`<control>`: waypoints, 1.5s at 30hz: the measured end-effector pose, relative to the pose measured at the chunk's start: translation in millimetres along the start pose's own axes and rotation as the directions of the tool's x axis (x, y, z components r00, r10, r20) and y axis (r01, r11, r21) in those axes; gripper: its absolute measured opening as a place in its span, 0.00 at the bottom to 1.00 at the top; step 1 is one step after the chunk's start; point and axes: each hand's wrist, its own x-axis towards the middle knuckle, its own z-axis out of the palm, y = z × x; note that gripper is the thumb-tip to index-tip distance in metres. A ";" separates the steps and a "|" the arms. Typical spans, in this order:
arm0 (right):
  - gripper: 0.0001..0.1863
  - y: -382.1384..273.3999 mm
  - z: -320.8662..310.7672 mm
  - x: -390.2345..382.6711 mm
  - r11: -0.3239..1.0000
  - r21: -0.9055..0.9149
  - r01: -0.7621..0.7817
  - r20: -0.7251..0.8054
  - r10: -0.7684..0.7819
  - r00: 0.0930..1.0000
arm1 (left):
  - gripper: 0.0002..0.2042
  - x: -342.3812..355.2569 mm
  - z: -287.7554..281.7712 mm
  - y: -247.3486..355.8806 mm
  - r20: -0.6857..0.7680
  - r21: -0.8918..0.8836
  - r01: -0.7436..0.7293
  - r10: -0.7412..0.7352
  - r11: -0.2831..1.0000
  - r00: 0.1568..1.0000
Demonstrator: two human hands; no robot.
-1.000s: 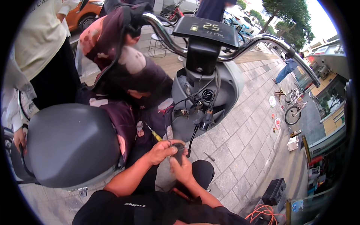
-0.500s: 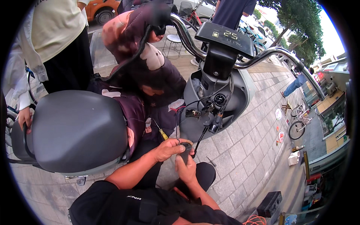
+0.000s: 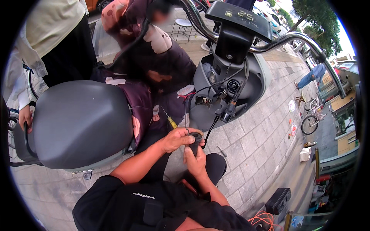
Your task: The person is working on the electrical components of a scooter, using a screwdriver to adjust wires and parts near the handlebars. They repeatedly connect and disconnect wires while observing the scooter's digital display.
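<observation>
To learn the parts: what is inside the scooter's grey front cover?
Black wires and a round black part show inside the grey front cover; what lies behind them is hidden.

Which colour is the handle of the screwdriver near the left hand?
The screwdriver handle is yellow, best seen in the head view.

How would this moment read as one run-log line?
Left hand: gripping dark cylindrical part | Right hand: gripping same part, lower down | Nearby: yellow-handled screwdriver, dark gray scooter seat, lit handlebar display
</observation>
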 end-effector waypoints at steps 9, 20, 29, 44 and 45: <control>0.11 13.0 -11.1 3.5 1.000 -0.002 -0.021 0.072 0.022 0.997 | 0.29 -3.0 0.1 -1.2 0.019 0.027 -0.011 0.010 1.000 1.000; 0.31 6.3 -28.0 8.1 0.532 0.660 -0.531 0.624 0.007 0.782 | 0.40 -6.8 -0.7 8.1 0.089 -0.212 -0.024 0.043 0.977 0.995; 0.29 7.3 -23.4 5.4 0.545 0.655 -0.524 0.616 0.016 0.787 | 0.41 -4.3 -6.2 -1.3 0.088 -0.222 -0.034 0.054 0.974 0.995; 0.30 10.8 -19.2 10.7 0.497 0.699 -0.514 0.577 0.032 0.816 | 0.33 -1.7 -7.2 -3.2 0.062 -0.261 -0.029 0.046 0.965 0.997; 0.30 10.8 -19.1 11.1 0.482 0.704 -0.522 0.583 0.028 0.812 | 0.33 -1.4 -7.7 -3.2 0.039 -0.236 -0.020 0.030 0.971 0.999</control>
